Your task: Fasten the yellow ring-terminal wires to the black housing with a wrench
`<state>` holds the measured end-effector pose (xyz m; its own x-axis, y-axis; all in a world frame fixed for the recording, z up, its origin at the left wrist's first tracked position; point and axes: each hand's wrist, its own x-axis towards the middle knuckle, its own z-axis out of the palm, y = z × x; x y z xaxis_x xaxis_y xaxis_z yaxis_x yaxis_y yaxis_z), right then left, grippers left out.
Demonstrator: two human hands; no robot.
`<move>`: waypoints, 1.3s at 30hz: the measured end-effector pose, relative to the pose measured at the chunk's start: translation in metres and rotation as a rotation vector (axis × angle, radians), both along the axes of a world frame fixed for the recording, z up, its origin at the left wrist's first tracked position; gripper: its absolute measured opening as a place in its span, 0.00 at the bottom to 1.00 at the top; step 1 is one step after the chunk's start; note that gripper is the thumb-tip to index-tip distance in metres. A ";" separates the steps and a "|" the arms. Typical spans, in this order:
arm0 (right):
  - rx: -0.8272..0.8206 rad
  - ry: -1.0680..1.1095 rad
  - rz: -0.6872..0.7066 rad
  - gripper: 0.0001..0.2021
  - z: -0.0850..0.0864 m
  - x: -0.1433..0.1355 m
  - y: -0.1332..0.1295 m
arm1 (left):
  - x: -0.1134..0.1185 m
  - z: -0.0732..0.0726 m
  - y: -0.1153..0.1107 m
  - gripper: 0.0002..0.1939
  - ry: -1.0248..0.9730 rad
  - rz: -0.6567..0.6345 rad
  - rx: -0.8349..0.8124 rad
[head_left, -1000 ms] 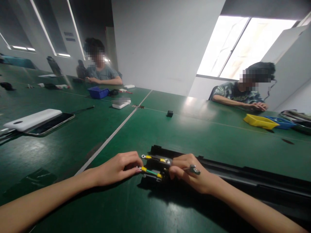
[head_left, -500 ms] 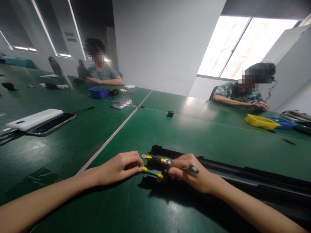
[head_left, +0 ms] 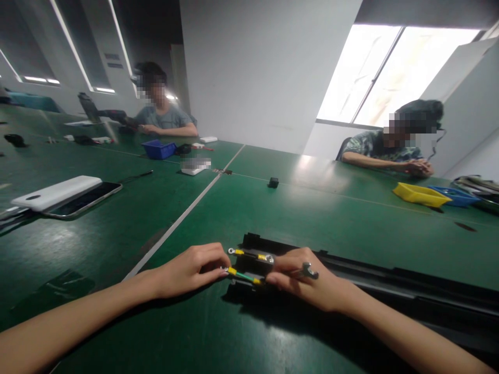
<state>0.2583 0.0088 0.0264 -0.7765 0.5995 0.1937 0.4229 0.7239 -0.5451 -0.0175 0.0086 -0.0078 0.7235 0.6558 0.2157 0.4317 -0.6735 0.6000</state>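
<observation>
My left hand (head_left: 197, 267) pinches the ring-terminal end of a short green wire (head_left: 245, 277) with yellow sleeves. Its other end lies by the fingertips of my right hand (head_left: 307, 278). A small wrench (head_left: 310, 270) is held in my right hand, its open jaw sticking out over the back of the hand. Just behind the green wire runs a black wire (head_left: 249, 254), also with yellow sleeves and ring terminals. Both wires lie at the near left end of a long black metal channel (head_left: 374, 283). My right fingers hide the fastening point.
A white power bank (head_left: 58, 192) and a phone (head_left: 86, 200) lie at left. Farther off are a blue bin (head_left: 159, 149), a small black block (head_left: 273, 183), a yellow tray (head_left: 421, 195) and a blue tray (head_left: 456, 196). Two people sit across the green table (head_left: 335, 218).
My right fingers have shifted slightly at the green wire's end, and the wrench has turned a little with them. My left hand stays in place.
</observation>
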 end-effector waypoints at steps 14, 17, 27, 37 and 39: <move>0.027 -0.075 -0.004 0.11 0.004 0.001 -0.004 | 0.001 -0.001 0.001 0.04 0.002 0.000 -0.004; 0.077 -0.106 -0.004 0.14 0.003 0.000 -0.003 | 0.001 0.000 0.001 0.05 0.011 -0.002 -0.008; 0.095 -0.068 -0.027 0.15 0.002 0.002 -0.002 | 0.000 -0.001 0.000 0.05 0.012 -0.004 -0.011; 0.098 -0.043 -0.016 0.13 -0.001 0.000 -0.001 | 0.001 0.000 0.001 0.04 0.009 -0.006 -0.008; 0.105 -0.044 -0.015 0.13 -0.002 0.000 -0.001 | 0.001 -0.001 0.001 0.04 0.007 -0.007 -0.009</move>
